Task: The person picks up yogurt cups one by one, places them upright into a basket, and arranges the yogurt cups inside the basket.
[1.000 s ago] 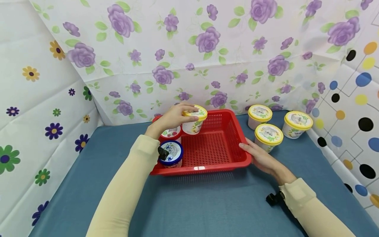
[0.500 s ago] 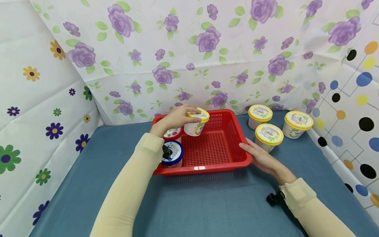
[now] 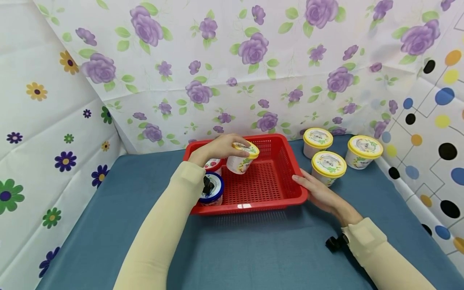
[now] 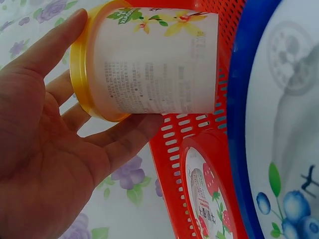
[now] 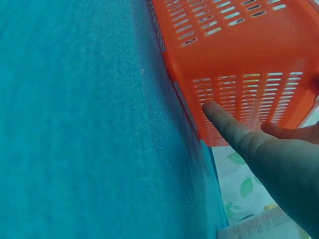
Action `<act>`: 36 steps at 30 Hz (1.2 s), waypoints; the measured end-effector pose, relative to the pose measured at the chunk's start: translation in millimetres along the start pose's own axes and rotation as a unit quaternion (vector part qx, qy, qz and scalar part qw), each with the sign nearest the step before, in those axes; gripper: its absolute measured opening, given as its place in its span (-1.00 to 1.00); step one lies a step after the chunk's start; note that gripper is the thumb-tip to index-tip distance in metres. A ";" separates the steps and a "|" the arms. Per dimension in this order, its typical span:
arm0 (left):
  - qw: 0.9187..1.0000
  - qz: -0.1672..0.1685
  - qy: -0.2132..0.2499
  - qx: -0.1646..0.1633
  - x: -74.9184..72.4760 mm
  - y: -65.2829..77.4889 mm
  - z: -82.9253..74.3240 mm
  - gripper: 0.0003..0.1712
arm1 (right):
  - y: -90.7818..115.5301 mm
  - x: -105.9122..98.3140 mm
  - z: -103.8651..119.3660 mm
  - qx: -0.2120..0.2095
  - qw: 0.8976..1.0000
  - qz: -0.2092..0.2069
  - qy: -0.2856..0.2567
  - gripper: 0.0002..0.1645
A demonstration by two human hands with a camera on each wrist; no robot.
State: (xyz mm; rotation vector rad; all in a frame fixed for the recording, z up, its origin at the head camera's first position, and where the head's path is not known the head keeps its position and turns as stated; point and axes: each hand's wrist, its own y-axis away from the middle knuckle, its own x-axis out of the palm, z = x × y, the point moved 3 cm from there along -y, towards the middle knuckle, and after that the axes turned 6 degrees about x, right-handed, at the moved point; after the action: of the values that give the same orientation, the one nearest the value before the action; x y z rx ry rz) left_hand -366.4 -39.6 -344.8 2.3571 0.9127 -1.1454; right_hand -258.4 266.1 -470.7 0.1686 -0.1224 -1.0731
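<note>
My left hand (image 3: 221, 147) grips a yellow-lidded tub (image 3: 237, 164) from above, fingers and thumb around its lid. Slightly tilted, the tub hangs within the red plastic basket (image 3: 250, 207), right of a red-lidded tub (image 3: 214, 164). In the left wrist view, the held tub (image 4: 154, 64) shows yellow flowers and small print. A blue-lidded tub (image 3: 216, 186) sits at the basket's front left, partly hidden by my left wrist. My right hand (image 3: 317, 191) holds the basket's right rim. In the right wrist view, one finger (image 5: 224, 122) lies against the slotted outer wall.
Three more yellow-lidded tubs, one at the back (image 3: 317, 141), one nearer (image 3: 328, 165) and one farther right (image 3: 363, 151), stand right of the basket on the blue cloth (image 3: 246, 253). Flowered sheets (image 3: 203, 48) line the back and sides.
My left hand has moved right and down with the yellow-lidded tub, lowering it into the basket and tilting it a little more. My right hand stays on the basket's rim.
</note>
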 end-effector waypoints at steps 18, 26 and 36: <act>1.000 0.018 0.007 -0.012 6.3 -6.1 9.9 -0.46 | 0.2 0.0 -0.5 0.009 1.000 -0.008 0.006 -0.23; 0.999 0.028 0.007 -0.016 10.6 -9.3 11.2 -0.47 | 0.9 -0.3 -0.6 0.011 1.000 -0.008 0.005 -0.22; 0.999 0.047 -0.002 -0.017 14.1 -10.9 13.8 -0.52 | 0.5 -0.4 -0.5 0.010 1.000 -0.008 0.005 -0.22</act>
State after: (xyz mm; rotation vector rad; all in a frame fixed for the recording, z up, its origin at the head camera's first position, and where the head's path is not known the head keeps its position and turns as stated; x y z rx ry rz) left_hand -375.2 -34.0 -364.8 2.3433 0.8053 -1.0894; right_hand -258.1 266.7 -471.1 0.1929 -0.1230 -1.0866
